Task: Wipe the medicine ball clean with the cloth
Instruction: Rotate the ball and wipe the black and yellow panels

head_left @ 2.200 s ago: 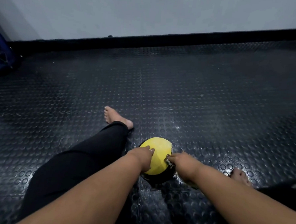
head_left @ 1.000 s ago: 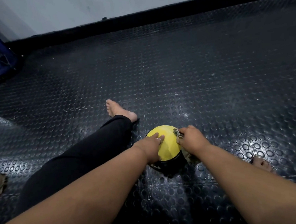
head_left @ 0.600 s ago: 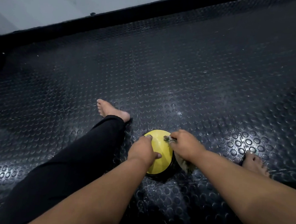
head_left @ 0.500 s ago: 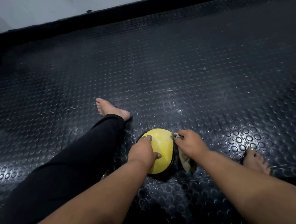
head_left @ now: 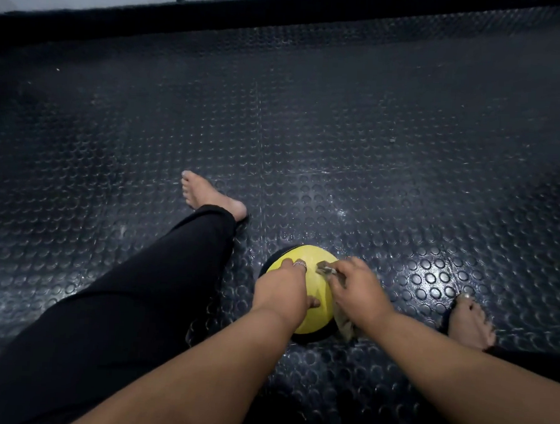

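The medicine ball (head_left: 312,314) sits on the floor (head_left: 341,134) between two legs.

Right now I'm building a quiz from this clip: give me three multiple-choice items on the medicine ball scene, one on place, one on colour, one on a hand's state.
1. Where does the medicine ball sit?
A. on the studded floor between the legs
B. on a bench
C. in a lap

2. What colour is the ball's upper part?
A. red
B. yellow
C. white

3. What is the right hand doing?
A. hanging idle
B. lying flat on the floor
C. gripping the cloth against the ball

Answers: 1 A, the ball rests on the mat beside the black trouser leg; 2 B, its top shows yellow above a black base; 3 C, cloth pokes from the curled fingers, while the left hand steadies the ball.
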Available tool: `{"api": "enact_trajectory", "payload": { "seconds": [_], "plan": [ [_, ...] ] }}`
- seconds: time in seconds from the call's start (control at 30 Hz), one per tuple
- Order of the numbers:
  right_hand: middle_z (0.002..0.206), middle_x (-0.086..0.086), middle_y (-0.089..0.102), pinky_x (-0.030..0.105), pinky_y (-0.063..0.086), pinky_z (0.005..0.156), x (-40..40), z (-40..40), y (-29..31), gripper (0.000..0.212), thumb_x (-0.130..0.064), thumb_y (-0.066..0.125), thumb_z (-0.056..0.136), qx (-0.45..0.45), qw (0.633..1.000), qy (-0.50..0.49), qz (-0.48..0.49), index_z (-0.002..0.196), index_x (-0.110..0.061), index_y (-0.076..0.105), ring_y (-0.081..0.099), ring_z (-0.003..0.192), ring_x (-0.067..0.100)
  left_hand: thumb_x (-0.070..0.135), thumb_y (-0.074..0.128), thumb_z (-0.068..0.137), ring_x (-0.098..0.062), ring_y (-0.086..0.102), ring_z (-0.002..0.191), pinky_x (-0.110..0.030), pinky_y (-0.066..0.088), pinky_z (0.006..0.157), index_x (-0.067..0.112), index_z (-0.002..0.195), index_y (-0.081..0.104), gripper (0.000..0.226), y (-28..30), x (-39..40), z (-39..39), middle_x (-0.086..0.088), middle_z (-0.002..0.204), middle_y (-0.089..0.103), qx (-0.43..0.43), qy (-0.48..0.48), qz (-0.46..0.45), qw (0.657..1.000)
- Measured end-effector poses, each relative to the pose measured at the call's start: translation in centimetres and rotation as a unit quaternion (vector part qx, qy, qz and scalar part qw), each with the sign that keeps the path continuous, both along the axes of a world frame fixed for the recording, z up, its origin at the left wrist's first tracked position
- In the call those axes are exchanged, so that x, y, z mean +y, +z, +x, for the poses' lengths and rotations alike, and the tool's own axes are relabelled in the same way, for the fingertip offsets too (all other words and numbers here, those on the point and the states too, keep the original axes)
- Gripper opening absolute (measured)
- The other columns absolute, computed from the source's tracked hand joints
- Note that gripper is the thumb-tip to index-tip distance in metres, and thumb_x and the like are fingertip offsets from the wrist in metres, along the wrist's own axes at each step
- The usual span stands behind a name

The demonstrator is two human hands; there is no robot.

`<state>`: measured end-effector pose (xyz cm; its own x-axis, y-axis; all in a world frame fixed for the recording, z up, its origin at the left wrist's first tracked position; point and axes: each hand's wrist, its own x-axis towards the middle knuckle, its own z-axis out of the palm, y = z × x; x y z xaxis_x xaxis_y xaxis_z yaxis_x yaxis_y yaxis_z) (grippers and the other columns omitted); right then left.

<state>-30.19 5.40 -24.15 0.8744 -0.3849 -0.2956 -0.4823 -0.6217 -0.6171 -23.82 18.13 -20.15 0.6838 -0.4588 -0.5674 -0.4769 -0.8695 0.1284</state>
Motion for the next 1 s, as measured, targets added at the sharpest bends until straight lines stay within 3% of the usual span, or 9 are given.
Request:
{"api": "enact_trajectory", "payload": {
  "seconds": [0.17, 0.27, 0.4, 0.6, 0.7, 0.8, 0.93, 1.0],
  "plan": [
    [0.086, 0.009, 0.066, 0.024, 0.031, 0.054, -2.2, 0.7, 0.6, 0.021, -0.022, 0.055, 0.091, 0.08, 0.996, -0.02, -0.04, 0.101, -0.011, 0.07, 0.052, 0.066, 0.017, 0.045, 0.069, 0.086, -0.029, 0.053, 0.124, -0.037, 0.049, 0.095, 0.021, 0.154, 0.022, 0.087, -0.4, 0.0, 0.7, 0.0, 0.152, 0.032, 0.018, -0.045, 0.005, 0.999],
    [0.09, 0.006, 0.066, 0.022, 0.035, 0.06, -1.0, 0.9, 1.4, 0.021, -0.02, 0.054, 0.092, 0.072, 0.996, -0.006, -0.044, 0.104, -0.013, 0.07, 0.054, 0.072, 0.016, 0.037, 0.075, 0.083, -0.029, 0.051, 0.126, -0.038, 0.049, 0.097, 0.024, 0.155, 0.022, 0.09, -0.3, 0.2, 1.5, 0.001, 0.152, 0.035, 0.028, -0.04, 0.005, 0.999],
    [0.107, 0.006, 0.057, 0.022, 0.035, 0.074, 0.4, 1.0, 1.3, 0.024, -0.021, 0.056, 0.091, 0.03, 0.998, 0.026, -0.044, 0.111, -0.017, 0.068, 0.057, 0.097, 0.022, 0.037, 0.078, 0.081, -0.027, 0.052, 0.125, -0.037, 0.048, 0.095, 0.025, 0.153, 0.027, 0.089, 0.1, 0.3, 1.9, 0.001, 0.146, 0.044, 0.03, -0.013, 0.001, 0.999],
    [0.091, 0.008, 0.067, 0.025, 0.041, 0.064, -1.4, 1.3, 0.8, 0.02, -0.021, 0.057, 0.091, 0.073, 0.995, -0.026, -0.059, 0.102, -0.012, 0.071, 0.057, 0.075, 0.021, 0.033, 0.074, 0.085, -0.031, 0.053, 0.124, -0.041, 0.049, 0.093, 0.021, 0.154, 0.024, 0.086, -0.3, 0.5, 0.9, -0.003, 0.149, 0.038, 0.029, -0.018, 0.001, 0.999],
    [0.1, 0.006, 0.06, 0.025, 0.039, 0.072, 0.1, 1.5, 1.0, 0.022, -0.019, 0.054, 0.091, 0.035, 0.997, 0.009, -0.065, 0.105, -0.014, 0.07, 0.058, 0.09, 0.023, 0.033, 0.076, 0.084, -0.03, 0.055, 0.121, -0.039, 0.049, 0.091, 0.02, 0.15, 0.032, 0.081, -0.1, 0.2, 1.4, -0.003, 0.142, 0.046, 0.02, -0.007, 0.002, 1.0],
    [0.097, 0.002, 0.053, 0.028, 0.043, 0.077, 1.3, 1.2, 0.8, 0.022, -0.017, 0.055, 0.089, -0.002, 0.997, 0.036, -0.064, 0.104, -0.012, 0.069, 0.056, 0.092, 0.024, 0.036, 0.076, 0.083, -0.028, 0.057, 0.119, -0.036, 0.049, 0.089, 0.021, 0.146, 0.038, 0.076, 0.0, -0.1, 1.8, -0.002, 0.138, 0.05, 0.016, -0.002, 0.008, 1.0],
    [0.1, 0.009, 0.058, 0.032, 0.045, 0.079, 0.4, 1.4, 0.5, 0.019, -0.016, 0.057, 0.087, 0.012, 0.997, -0.051, -0.048, 0.099, -0.008, 0.07, 0.057, 0.092, 0.028, 0.039, 0.073, 0.085, -0.03, 0.054, 0.123, -0.038, 0.048, 0.095, 0.02, 0.15, 0.031, 0.079, -0.1, -0.7, 1.4, -0.002, 0.148, 0.041, 0.021, -0.007, 0.0, 1.0],
    [0.091, 0.01, 0.061, 0.029, 0.041, 0.069, -0.1, 2.3, 0.7, 0.017, -0.016, 0.057, 0.086, 0.042, 0.995, -0.081, -0.035, 0.091, -0.007, 0.07, 0.057, 0.085, 0.028, 0.04, 0.071, 0.086, -0.03, 0.054, 0.122, -0.038, 0.049, 0.094, 0.019, 0.149, 0.034, 0.076, -0.1, -1.2, 1.5, -0.002, 0.149, 0.04, 0.016, -0.012, 0.003, 1.0]
  ]
}}
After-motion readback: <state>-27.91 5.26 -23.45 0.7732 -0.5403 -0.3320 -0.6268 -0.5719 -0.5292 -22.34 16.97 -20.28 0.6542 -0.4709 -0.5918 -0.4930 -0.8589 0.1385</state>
